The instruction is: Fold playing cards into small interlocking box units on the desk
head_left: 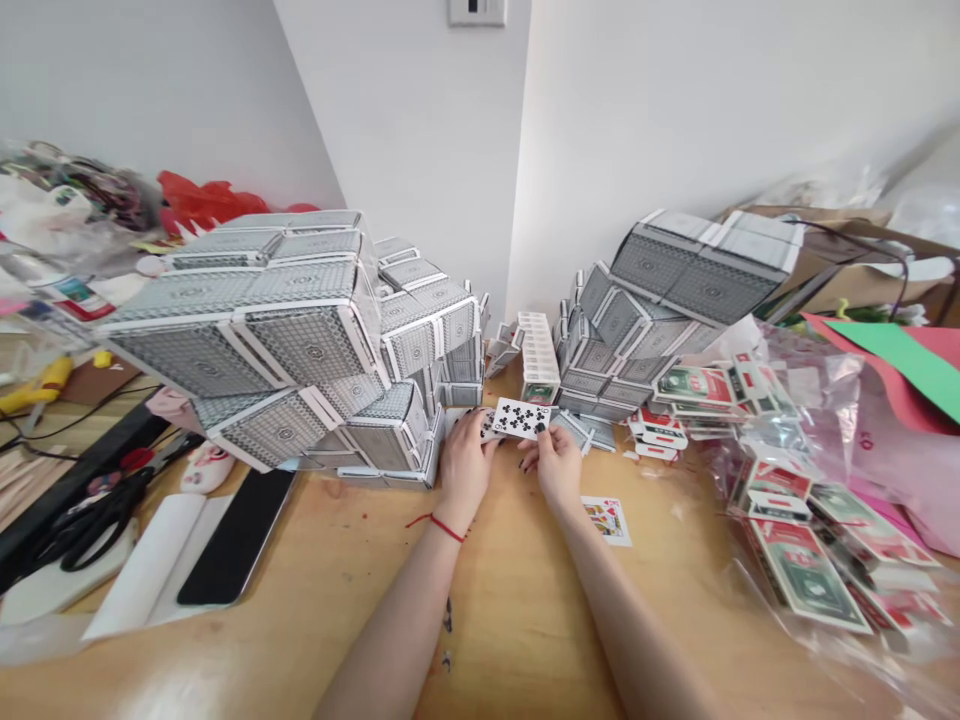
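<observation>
Both my hands meet over the middle of the wooden table (510, 600). My left hand (463, 466), with a red thread at the wrist, and my right hand (556, 462) pinch a clubs playing card (523, 419) face up between them, with another card edge showing under it. A large structure of grey-backed folded cards (285, 340) stands just left of my hands. A second grey card structure (660, 300) rises to the right. A face card (607, 519) lies flat beside my right wrist.
Red and green card boxes (802, 570) lie in clear plastic at the right. A small row of white folded cards (536, 355) stands against the wall corner. Black scissors (97, 515), a dark phone (236, 540) and a yellow tool (37, 385) lie at the left.
</observation>
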The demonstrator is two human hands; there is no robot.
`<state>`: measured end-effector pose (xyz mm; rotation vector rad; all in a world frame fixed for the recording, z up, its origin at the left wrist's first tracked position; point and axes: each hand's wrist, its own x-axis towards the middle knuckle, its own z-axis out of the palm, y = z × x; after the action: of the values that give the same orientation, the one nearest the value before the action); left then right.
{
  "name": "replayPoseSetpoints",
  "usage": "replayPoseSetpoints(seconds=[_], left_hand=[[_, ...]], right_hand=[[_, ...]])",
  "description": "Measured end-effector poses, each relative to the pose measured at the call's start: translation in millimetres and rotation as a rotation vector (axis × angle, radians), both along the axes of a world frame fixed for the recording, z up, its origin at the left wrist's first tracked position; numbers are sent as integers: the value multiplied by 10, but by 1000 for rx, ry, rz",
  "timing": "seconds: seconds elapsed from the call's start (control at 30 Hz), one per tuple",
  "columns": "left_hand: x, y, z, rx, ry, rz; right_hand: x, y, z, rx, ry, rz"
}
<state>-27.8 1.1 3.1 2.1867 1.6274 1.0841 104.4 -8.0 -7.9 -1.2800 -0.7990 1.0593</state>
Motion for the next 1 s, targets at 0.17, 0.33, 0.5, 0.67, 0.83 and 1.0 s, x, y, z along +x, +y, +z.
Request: replayPoseSetpoints(seconds=[0.17,0.33,0.5,0.67,0.83,1.0], left_hand=[[-6,0,3,-8,64,-55],[-12,18,-17,4,45,-40],[-3,32,-50,29,69,-13],[0,29,-92,80,71,32],[-5,-5,-53,191,52,101],[28,-53,39,332,32,-66]], right_hand=[[-42,-17,4,-9,-28,16],[-45,-26,15,8,-13,10],[-28,-25,26,8,32,-36],[-7,-6,35,36,94,-125],[-41,-26,57,11,96,-37],[-149,-75,59,27,126,263]])
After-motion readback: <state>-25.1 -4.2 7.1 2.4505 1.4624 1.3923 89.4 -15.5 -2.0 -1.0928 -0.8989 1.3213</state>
